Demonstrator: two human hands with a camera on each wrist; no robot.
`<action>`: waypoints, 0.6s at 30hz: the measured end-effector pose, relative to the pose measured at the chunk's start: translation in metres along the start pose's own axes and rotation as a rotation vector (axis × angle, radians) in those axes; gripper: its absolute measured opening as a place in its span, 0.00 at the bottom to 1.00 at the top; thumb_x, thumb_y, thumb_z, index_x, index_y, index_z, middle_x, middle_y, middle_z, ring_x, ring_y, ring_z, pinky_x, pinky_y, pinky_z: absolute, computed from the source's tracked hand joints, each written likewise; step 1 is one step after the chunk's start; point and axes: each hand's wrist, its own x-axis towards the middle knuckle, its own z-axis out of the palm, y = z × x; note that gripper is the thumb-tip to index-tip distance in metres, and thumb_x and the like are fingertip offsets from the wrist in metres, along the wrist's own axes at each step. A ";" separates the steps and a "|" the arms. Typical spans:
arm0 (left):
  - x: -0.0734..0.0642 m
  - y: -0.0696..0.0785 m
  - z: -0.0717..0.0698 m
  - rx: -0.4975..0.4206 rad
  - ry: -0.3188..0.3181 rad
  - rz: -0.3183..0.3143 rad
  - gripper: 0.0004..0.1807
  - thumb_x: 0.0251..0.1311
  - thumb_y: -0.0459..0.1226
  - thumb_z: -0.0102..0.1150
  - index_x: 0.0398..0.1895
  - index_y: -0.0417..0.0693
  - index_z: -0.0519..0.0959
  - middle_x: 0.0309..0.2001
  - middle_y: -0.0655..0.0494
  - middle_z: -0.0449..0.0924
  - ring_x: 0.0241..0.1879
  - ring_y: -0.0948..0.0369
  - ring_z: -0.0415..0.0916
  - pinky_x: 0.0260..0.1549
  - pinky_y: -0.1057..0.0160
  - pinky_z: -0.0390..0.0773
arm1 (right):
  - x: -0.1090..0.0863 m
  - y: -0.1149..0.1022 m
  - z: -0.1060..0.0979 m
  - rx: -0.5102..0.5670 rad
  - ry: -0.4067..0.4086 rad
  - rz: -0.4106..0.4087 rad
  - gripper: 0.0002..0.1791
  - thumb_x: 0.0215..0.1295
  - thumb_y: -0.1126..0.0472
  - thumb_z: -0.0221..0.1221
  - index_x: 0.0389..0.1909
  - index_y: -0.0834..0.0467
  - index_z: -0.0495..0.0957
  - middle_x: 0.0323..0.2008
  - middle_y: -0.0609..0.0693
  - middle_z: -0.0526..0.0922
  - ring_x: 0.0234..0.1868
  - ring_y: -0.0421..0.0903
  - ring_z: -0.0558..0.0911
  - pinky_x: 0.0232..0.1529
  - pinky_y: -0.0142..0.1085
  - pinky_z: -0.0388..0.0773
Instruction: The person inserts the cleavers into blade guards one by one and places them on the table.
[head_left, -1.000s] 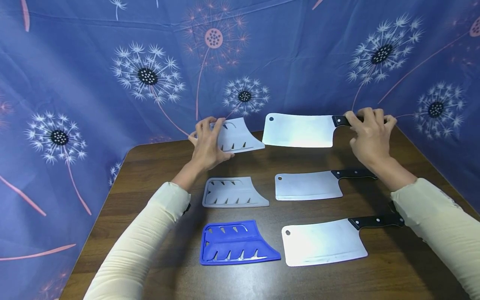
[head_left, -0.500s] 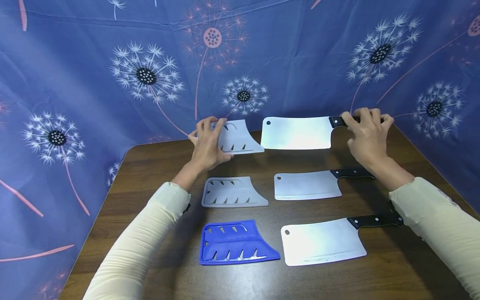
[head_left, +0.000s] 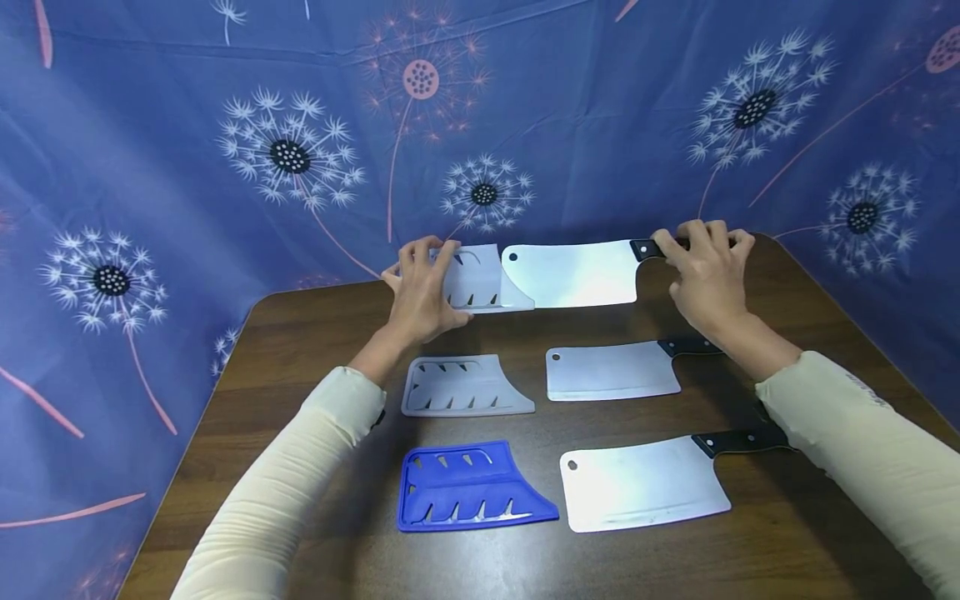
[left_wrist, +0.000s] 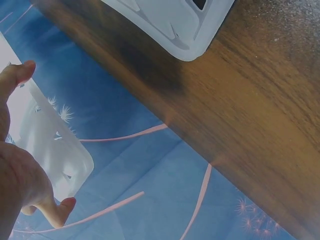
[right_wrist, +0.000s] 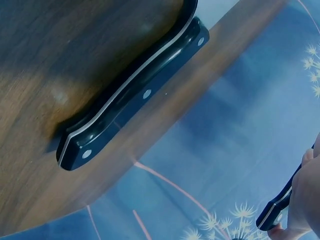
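At the far side of the table, my left hand (head_left: 422,287) grips a white slotted blade guard (head_left: 480,279) by its left end; in the left wrist view the guard (left_wrist: 55,145) shows between thumb and fingers. My right hand (head_left: 708,275) holds a cleaver (head_left: 573,275) by its black handle (head_left: 647,249), blade pointing left. The blade's front end overlaps the guard's curved right edge. Nearer lie a grey-white guard (head_left: 467,386) with a smaller cleaver (head_left: 611,372) to its right, then a blue guard (head_left: 472,487) with another cleaver (head_left: 645,485) beside it.
The brown wooden table (head_left: 300,375) ends at the back against a blue cloth (head_left: 585,108) printed with dandelions. In the right wrist view, a black riveted cleaver handle (right_wrist: 135,100) lies on the table below my right arm.
My right hand has moved left and slightly down with the cleaver, so its blade tip now overlaps the white guard. The left hand has stayed almost still. The things on the table have not moved.
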 end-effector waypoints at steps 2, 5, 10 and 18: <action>-0.001 0.001 0.000 -0.001 0.005 0.000 0.57 0.24 0.48 0.83 0.66 0.54 0.64 0.63 0.46 0.58 0.64 0.44 0.49 0.51 0.32 0.52 | 0.000 -0.003 0.001 0.001 -0.010 0.001 0.36 0.41 0.85 0.61 0.53 0.56 0.73 0.47 0.66 0.70 0.50 0.66 0.65 0.52 0.67 0.50; -0.002 0.001 0.001 -0.007 0.018 0.011 0.57 0.24 0.47 0.83 0.66 0.52 0.64 0.62 0.45 0.57 0.63 0.44 0.49 0.52 0.33 0.51 | 0.000 -0.006 0.003 0.005 -0.006 0.000 0.36 0.41 0.85 0.61 0.53 0.56 0.73 0.47 0.66 0.70 0.49 0.66 0.65 0.51 0.67 0.51; -0.002 0.005 0.002 -0.001 0.021 0.024 0.57 0.23 0.46 0.84 0.66 0.51 0.65 0.62 0.44 0.58 0.63 0.43 0.50 0.52 0.34 0.51 | 0.001 -0.010 0.007 0.028 0.025 -0.025 0.36 0.40 0.86 0.59 0.53 0.56 0.74 0.46 0.66 0.71 0.48 0.67 0.66 0.49 0.67 0.52; -0.002 0.010 0.005 0.029 0.019 0.048 0.57 0.23 0.47 0.83 0.66 0.52 0.64 0.61 0.44 0.58 0.63 0.43 0.50 0.51 0.33 0.51 | 0.006 -0.020 0.014 0.027 0.024 -0.038 0.36 0.40 0.86 0.59 0.54 0.56 0.75 0.46 0.65 0.72 0.48 0.65 0.66 0.49 0.65 0.52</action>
